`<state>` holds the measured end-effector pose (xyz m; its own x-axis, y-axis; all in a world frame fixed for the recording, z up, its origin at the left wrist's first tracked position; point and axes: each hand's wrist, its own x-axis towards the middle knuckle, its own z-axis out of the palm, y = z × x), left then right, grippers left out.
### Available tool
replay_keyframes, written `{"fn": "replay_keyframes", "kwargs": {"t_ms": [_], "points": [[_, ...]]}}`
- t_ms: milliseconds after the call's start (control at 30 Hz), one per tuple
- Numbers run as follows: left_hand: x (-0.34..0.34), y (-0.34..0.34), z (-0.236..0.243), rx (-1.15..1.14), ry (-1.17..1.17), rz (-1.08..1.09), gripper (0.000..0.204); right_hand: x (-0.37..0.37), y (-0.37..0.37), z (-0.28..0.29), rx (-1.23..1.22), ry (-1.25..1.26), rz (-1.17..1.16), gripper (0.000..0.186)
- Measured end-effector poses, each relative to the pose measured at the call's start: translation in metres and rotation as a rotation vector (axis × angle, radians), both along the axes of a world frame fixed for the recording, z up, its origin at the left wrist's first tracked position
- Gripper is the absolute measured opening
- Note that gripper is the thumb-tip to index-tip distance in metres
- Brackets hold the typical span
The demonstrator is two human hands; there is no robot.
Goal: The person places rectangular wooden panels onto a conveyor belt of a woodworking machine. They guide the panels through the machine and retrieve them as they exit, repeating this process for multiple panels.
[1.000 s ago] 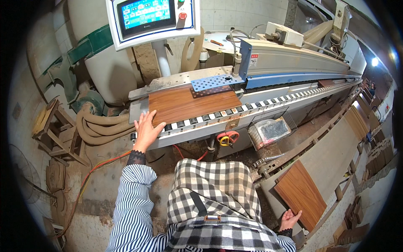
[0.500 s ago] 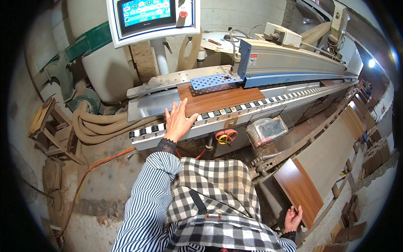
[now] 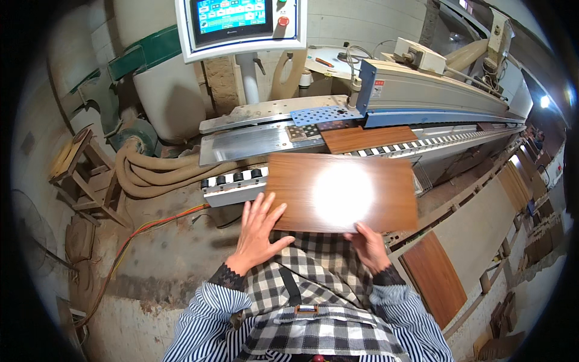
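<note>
Wooden board [image 3: 342, 193], near edge in right grip [image 3: 369, 247], seemingly clears the rollers [image 3: 239, 177].

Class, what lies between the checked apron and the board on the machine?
In the head view: first the wooden board in the right hand, then a row of black and white blocks.

White glare washes out the grain in the middle of the brown board [image 3: 283, 181] in front of me, and its right edge looks slightly blurred. I see a small bright lamp [image 3: 544, 101] at far right and a glowing screen [image 3: 232, 17] above; straight edges bow toward the black fisheye rim.
</note>
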<state>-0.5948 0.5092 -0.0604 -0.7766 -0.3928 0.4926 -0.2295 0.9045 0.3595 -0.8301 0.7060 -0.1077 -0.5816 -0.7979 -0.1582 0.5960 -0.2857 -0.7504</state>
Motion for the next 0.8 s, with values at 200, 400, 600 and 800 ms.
{"fn": "replay_keyframes", "kwargs": {"t_ms": [200, 400, 600, 800], "points": [[0.037, -0.044, -0.011, -0.123, 0.019, 0.375, 0.052, 0.025, -0.121, 0.023, 0.018, -0.081, 0.314, 0.021], [0.040, -0.091, -0.006, -0.049, 0.000, 0.462, 0.051, 0.029, -0.120, 0.033, -0.086, -0.034, 0.291, 0.032], [-0.004, -0.146, 0.001, -0.009, -0.083, 0.484, 0.054, -0.042, 0.025, -0.024, 0.497, 1.077, -0.151, 0.030], [-0.021, -0.163, 0.012, -0.048, 0.046, 0.342, 0.049, -0.082, 0.172, -0.081, 1.275, 1.839, -0.163, 0.054]]}}
